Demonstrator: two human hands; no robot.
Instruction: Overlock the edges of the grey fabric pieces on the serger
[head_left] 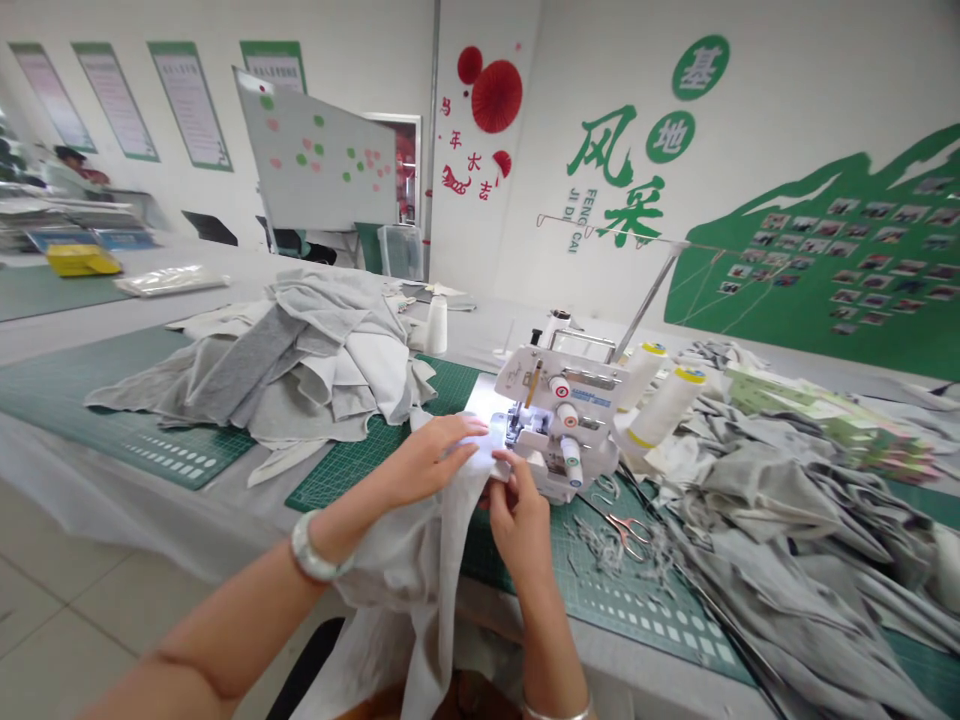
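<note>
A white overlock sewing machine (536, 372) stands in front of me, its lamp lighting the needle area. Light grey fabric (442, 530) runs from the machine's bed over the table edge and hangs down towards my lap. My left hand (431, 460) rests on top of this fabric at the left of the needle area, fingers stretched out. On the near side, my right hand (521, 510) pinches the fabric's edge between thumb and fingers, close to the presser foot. The fingertips of the right hand are partly hidden by the cloth.
Piled grey and white cloth (330, 350) lies on the left, with more cloth (795, 500) on the right. Scissors (626, 530) and thread scraps (600, 550) are on the green cutting mat (667, 625). Thread cones (667, 405) stand beside the machine. A person (71, 175) sits far left.
</note>
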